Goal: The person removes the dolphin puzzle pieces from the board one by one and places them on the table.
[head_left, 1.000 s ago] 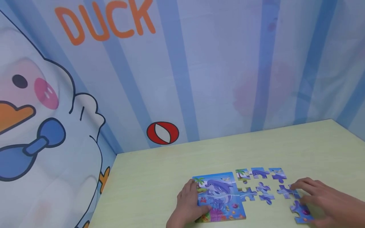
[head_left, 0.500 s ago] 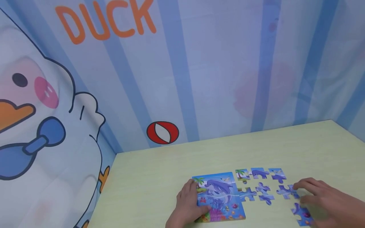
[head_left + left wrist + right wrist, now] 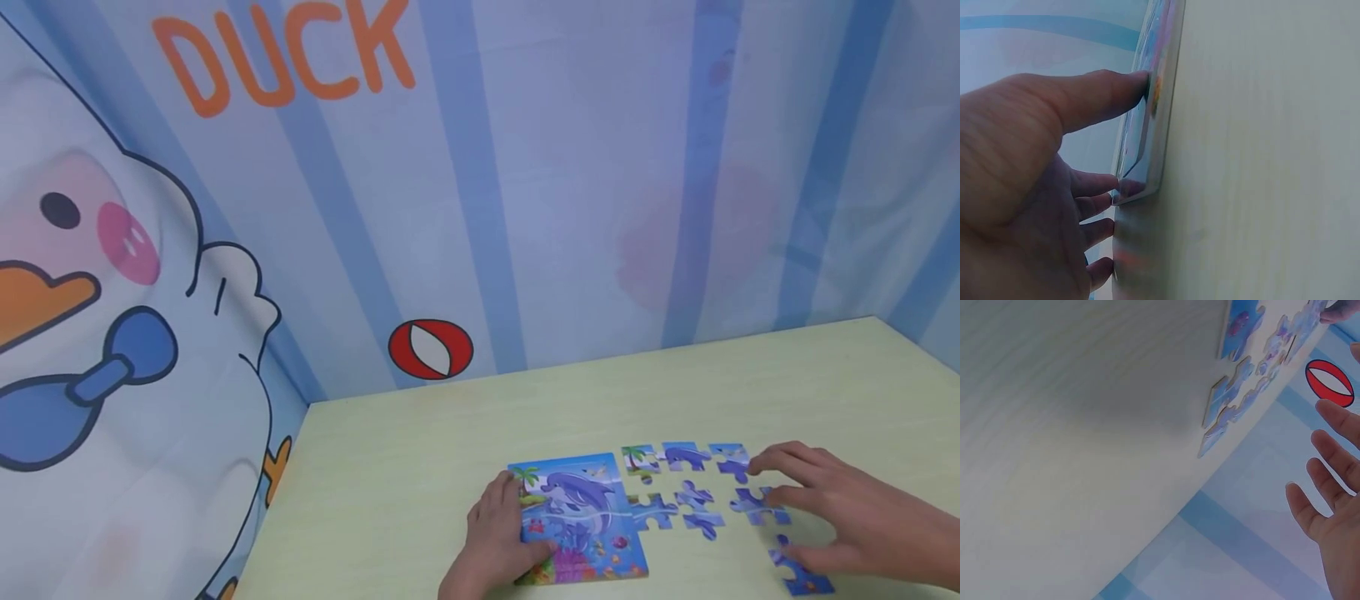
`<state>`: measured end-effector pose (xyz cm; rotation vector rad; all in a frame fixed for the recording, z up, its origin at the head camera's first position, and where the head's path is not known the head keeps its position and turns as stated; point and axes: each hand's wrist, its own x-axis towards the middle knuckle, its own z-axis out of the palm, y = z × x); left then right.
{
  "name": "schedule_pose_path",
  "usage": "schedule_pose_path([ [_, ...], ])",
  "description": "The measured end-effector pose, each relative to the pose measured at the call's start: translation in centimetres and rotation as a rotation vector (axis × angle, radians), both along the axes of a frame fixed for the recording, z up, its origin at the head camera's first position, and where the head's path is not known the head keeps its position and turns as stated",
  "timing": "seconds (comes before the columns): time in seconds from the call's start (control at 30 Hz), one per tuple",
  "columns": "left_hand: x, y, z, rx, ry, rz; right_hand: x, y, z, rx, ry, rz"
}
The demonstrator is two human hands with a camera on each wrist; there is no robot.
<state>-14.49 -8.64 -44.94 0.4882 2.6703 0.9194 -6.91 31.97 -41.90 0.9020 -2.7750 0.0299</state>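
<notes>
My left hand [image 3: 495, 542] holds the left side of a dolphin puzzle board [image 3: 577, 500] that lies flat on the table. In the left wrist view, the thumb [image 3: 1110, 94] presses on its face while the fingers meet its edge. Over the right-hand jigsaw pieces hovers my right hand [image 3: 855, 517], fingers spread. Beneath or beside its fingers are a dolphin piece [image 3: 750, 504] and a lower corner piece [image 3: 802, 577]; contact with them is hard to judge. The right wrist view has the same hand [image 3: 1341, 506] with nothing in its grasp.
Loose pieces lie right of the board: a palm-tree corner [image 3: 636, 458], a dolphin-head piece [image 3: 682, 456], a top-right corner [image 3: 727, 454] and several others. Behind the pale table [image 3: 390, 475] hangs a striped cloth backdrop [image 3: 577, 208] printed with a duck.
My right hand has moved up slightly and its fingers have spread wider over the right-hand pieces. The lower corner piece has slid slightly right and toward me. The left hand stays on the board.
</notes>
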Motion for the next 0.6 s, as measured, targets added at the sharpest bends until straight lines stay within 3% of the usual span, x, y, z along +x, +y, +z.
schedule_pose_path([
  [0.4,0.2,0.0,0.2,-0.006,0.017,-0.004,-0.4,-1.9,1.2,-0.060,0.125,0.089],
  [0.6,0.3,0.0,0.2,-0.007,0.026,-0.014,-0.7,-3.2,2.4,-0.069,0.088,0.084],
])
